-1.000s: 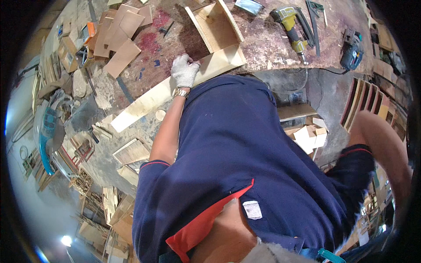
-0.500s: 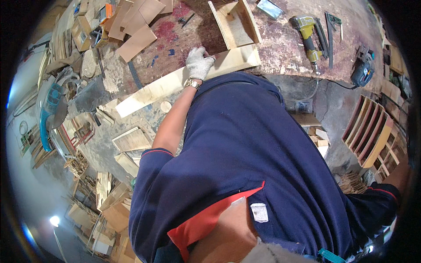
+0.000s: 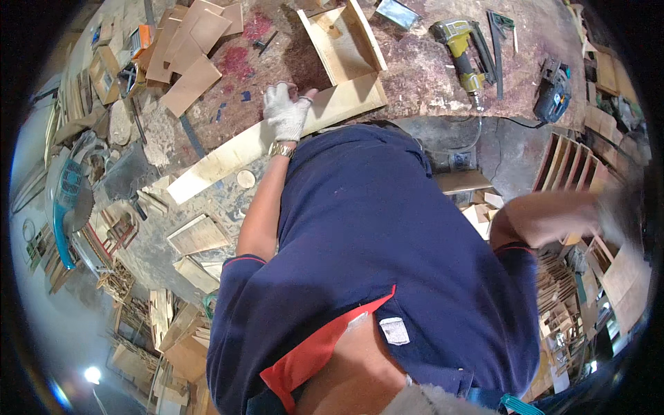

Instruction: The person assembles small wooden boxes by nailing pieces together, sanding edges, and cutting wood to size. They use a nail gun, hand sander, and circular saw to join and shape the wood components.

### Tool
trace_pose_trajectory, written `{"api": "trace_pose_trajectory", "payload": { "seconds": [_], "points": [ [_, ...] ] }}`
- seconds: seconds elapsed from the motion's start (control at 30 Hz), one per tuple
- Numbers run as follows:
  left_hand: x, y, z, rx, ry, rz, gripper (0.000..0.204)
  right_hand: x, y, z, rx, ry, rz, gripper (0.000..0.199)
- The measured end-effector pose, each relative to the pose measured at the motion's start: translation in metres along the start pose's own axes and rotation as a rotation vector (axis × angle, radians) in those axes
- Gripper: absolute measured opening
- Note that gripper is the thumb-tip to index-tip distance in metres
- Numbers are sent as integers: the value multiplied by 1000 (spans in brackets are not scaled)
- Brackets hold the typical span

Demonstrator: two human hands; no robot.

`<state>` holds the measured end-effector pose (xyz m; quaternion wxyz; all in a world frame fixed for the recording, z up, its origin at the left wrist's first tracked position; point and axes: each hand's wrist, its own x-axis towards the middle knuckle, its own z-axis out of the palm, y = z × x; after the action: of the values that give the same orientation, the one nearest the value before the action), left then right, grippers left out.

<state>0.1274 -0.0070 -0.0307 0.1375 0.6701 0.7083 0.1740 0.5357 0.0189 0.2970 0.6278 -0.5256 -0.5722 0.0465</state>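
Observation:
My left hand [image 3: 285, 114], in a white fingerless glove with a metal wristband, lies on a long pale wooden plank [image 3: 228, 155] that runs slantwise along the workbench's near edge. Its fingers curl over the plank's far edge, beside an open wooden box [image 3: 342, 45]. My right hand [image 3: 618, 214] is stretched out to the far right and blurred by motion, near stacked wooden frames [image 3: 626, 277]. What it holds cannot be made out. My dark blue shirt fills the middle of the view.
On the bench are a yellow nail gun [image 3: 460, 52], a metal square [image 3: 499, 41], a dark power tool [image 3: 553, 93] and cut plywood pieces [image 3: 190, 52]. A teal circular saw [image 3: 69, 200] stands at left among offcuts. A slotted wooden rack [image 3: 567, 162] stands at right.
My left hand has stayed on the plank while the view shifted. My right arm, hidden half a second ago, now swings out to the right, blurred.

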Motion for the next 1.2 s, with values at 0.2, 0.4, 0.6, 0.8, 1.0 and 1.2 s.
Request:
{"api": "trace_pose_trajectory", "payload": {
  "seconds": [0.2,0.4,0.6,0.8,1.0,1.2],
  "points": [
    [0,36,-51,-635,-217,-183,33,-172,49,96,224,-522,1088,29],
    [-20,81,-69,-1563,-681,-510,42,-248,29,135,479,-1150,1251,37],
    [-28,79,-59,-1441,-650,-503,34,-261,39,145,501,-1128,1245,38],
    [-16,27,-39,-1519,-176,-676,28,-253,27,137,30,-1218,622,28],
    [-21,-27,-25,-125,-181,84,24,-262,85,122,-345,-911,995,34],
    [-30,-18,-20,312,-313,384,89,-264,133,131,-195,-581,1012,45]
  ]
}}
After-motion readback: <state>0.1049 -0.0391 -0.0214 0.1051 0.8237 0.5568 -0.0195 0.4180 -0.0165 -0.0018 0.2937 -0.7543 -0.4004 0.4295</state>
